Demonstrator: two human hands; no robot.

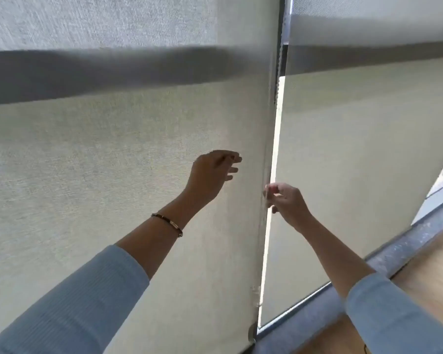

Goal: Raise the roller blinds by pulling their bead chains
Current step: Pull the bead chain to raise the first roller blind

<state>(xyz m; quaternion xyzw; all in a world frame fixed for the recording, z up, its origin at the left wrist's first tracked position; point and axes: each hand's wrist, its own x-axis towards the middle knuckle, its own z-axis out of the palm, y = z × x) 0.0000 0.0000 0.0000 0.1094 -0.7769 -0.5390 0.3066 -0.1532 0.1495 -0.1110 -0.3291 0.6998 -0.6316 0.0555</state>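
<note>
Right hand (283,200) at frame centre pinches the chain (279,72) in the gap between two blinds (113,149); left hand (211,175), fingers spread, hovers beside.

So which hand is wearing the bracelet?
The left hand, open in front of the left blind. The right hand pinches at the gap and wears no bracelet.

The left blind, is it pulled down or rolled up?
Down. The left blind covers the window fully, its bottom edge near the sill; daylight shows only in the narrow gap beside it.
</note>
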